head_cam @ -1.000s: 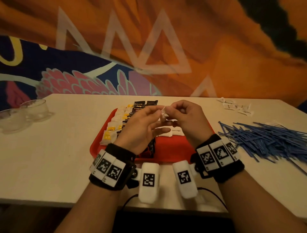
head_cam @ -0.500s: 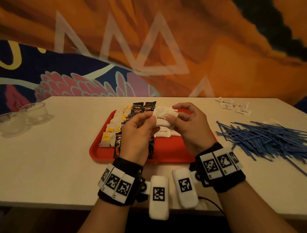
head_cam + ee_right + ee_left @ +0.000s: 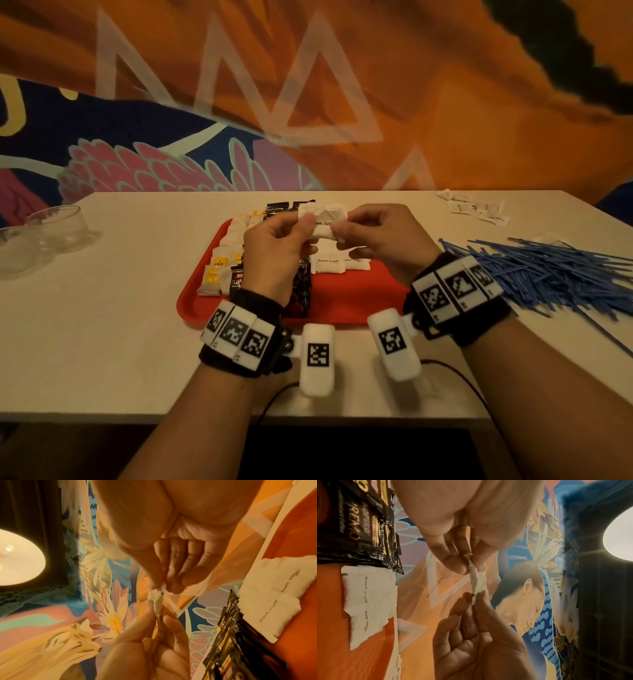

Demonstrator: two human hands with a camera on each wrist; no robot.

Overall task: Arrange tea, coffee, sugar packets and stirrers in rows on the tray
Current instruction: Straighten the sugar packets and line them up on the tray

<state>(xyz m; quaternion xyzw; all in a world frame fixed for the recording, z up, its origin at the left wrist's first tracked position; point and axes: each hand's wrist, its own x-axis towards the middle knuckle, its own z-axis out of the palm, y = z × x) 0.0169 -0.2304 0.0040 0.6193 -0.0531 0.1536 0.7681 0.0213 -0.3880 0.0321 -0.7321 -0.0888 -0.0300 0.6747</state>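
A white brown-sugar packet (image 3: 323,222) is held up over the red tray (image 3: 346,301). My left hand (image 3: 305,222) pinches its left end and my right hand (image 3: 342,226) pinches its right end. The left wrist view shows the packet (image 3: 478,582) edge-on between both pinches, and the right wrist view shows the packet (image 3: 157,599) the same way. On the tray lie a row of tea packets (image 3: 219,270), a row of black coffee sachets (image 3: 303,291) partly hidden by my left hand, and brown-sugar packets (image 3: 329,265) below my hands. Blue stirrers (image 3: 548,274) lie in a heap on the table to the right.
Two glass bowls (image 3: 58,226) stand at the table's far left. Several loose white packets (image 3: 476,209) lie at the back right corner. The white table (image 3: 102,325) ends at a painted wall behind. Cables run off the front edge below my wrists.
Both hands have lifted slightly and moved farther over the tray. The packet, bunched between the fingertips a second ago, is now held by its two ends.
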